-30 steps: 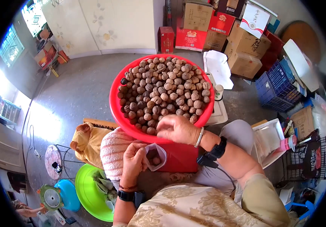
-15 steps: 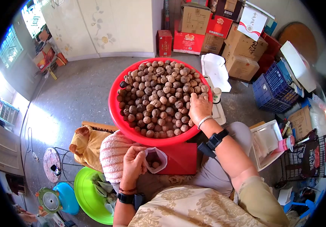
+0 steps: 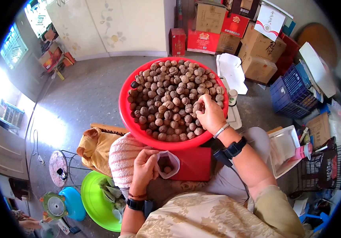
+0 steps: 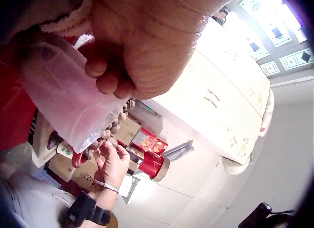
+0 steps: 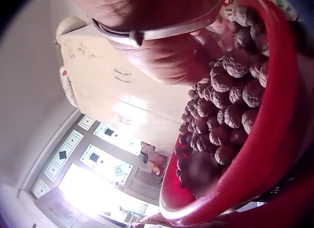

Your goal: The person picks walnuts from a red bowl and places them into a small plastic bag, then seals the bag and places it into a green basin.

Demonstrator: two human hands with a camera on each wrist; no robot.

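A red basin (image 3: pixel 127 125) full of walnuts (image 3: pixel 166 93) stands in front of the person. The right hand (image 3: pixel 212 115) is over the basin's right side, its thumb and fingers around a walnut (image 3: pixel 197 106). Below the basin, the left hand (image 3: pixel 144 166) pinches the rim of a thin whitish bag (image 3: pixel 173 160), held upright with its mouth spread and a few walnuts inside. In the left wrist view the bag (image 4: pixel 73 95) hangs beside the curled fingers of the left hand (image 4: pixel 142 46). The right wrist view shows the right hand (image 5: pixel 167 51) partly hiding the walnuts (image 5: pixel 235 63).
Under the basin is a red box (image 3: pixel 194 163). A striped towel (image 3: pixel 122 158) and a yellow cloth (image 3: pixel 95 146) lie to the left, above a green basin (image 3: pixel 93 198). At the right are a white tray (image 3: pixel 293 168) and blue crates (image 3: pixel 287 95); cartons (image 3: pixel 257 69) are stacked behind.
The right hand went from above the bag to the basin's right side, where its fingers have closed around a walnut. The left hand still holds the bag. The head view has shifted slightly.
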